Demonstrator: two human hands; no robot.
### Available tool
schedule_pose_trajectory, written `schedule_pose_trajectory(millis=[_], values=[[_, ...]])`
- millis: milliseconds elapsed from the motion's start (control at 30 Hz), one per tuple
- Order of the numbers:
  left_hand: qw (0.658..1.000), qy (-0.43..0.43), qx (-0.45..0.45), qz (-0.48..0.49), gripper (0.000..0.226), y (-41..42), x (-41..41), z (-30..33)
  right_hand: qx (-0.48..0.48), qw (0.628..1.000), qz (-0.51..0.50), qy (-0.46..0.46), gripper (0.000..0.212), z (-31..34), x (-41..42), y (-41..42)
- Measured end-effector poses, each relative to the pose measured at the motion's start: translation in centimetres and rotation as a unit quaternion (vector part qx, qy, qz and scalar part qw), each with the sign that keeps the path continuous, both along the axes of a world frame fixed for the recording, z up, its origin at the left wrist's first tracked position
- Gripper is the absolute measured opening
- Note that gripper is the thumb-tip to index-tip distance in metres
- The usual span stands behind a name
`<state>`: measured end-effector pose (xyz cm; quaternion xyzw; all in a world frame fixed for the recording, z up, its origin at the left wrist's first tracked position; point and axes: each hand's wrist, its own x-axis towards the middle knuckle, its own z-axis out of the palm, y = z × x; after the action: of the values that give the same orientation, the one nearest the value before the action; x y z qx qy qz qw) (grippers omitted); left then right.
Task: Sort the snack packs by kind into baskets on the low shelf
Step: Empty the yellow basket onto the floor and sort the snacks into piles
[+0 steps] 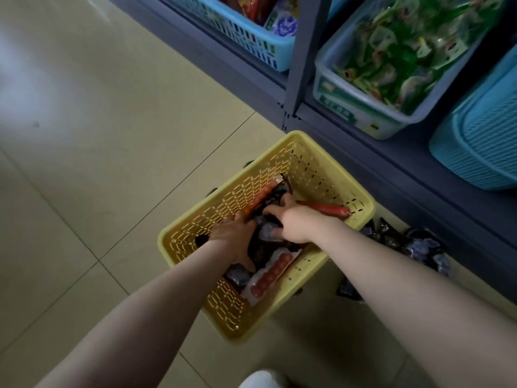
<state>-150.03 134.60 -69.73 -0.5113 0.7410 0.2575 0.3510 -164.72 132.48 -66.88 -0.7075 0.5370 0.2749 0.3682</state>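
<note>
1. Evidently, a yellow basket [316, 175] is set on the tiled floor [84, 135] right in front of the low shelf [391, 152], so that packs can be lifted out and passed across in a short reach.
2. Both hands are plunged into it: the left hand [233, 233] is buried among dark packs [260, 247] by the near-left wall, and the right hand [293, 222] is pressed on the same heap, fingers curled over a pale-cornered pack. Whether either grip is truly clamped on a pack cannot be told, since the fingertips are hidden.
3. The basket is made of stiff latticed plastic; its slots let the contents be glimpsed through the walls.
4. Inside are seen glossy, crinkled dark wrappers, a clear pouch of round orange-red pieces [270, 275], a flat orange-red pack [260, 197] leaned against the far-left wall, and a smooth red sausage stick [324, 208] laid along the right rim.
5. More dark packs [414, 245] are piled on the floor beside the basket, against the shelf's foot, presumably gathered by kind.
6. On the shelf, a translucent bin of green packs [391, 60], a slotted blue basket [251, 32] of mixed packs and a ribbed teal basket [481, 135] are kept as destinations.
</note>
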Motion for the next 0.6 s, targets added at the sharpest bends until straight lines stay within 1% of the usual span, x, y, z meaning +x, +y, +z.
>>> schedule_pose_trajectory(millis=[100, 167, 233, 333, 400, 467, 533, 600], values=[[1.0, 0.011, 0.003, 0.007, 0.093, -0.2, 0.2, 0.0, 0.025, 0.999, 0.0, 0.047, 0.086, -0.7, 0.7, 0.1], [0.999, 0.023, 0.015, 0.029, 0.086, -0.4, 0.2, 0.1, 0.038, 0.998, -0.024, 0.051, 0.09, -0.9, 0.9, 0.0], [0.996, 0.041, 0.033, 0.072, 0.083, -0.3, 0.1, 0.2, 0.039, 0.997, -0.035, 0.062, 0.084, -1.2, 1.3, -0.3], [0.987, 0.077, 0.041, 0.134, 0.08, -0.1, -0.2, 0.1, 0.022, 0.996, -0.022, 0.08, 0.066, -1.7, 1.6, -0.5], [0.976, 0.114, 0.028, 0.181, 0.077, 0.0, -0.3, 0.0, 0.022, 0.997, -0.014, 0.077, 0.069, -1.8, 1.2, -0.9], [0.97, 0.134, 0.023, 0.204, 0.077, 0.2, -0.8, -0.1, 0.029, 0.998, -0.022, 0.054, 0.074, -1.4, 0.6, -1.3], [0.976, 0.109, 0.029, 0.188, 0.075, 0.5, -1.6, -0.3, 0.015, 0.998, -0.059, 0.012, 0.074, -0.5, -0.2, -1.5], [0.982, 0.073, 0.027, 0.172, 0.071, 0.8, -2.4, -0.4, -0.03, 0.994, -0.097, -0.028, 0.066, 0.2, -1.0, -1.5]])
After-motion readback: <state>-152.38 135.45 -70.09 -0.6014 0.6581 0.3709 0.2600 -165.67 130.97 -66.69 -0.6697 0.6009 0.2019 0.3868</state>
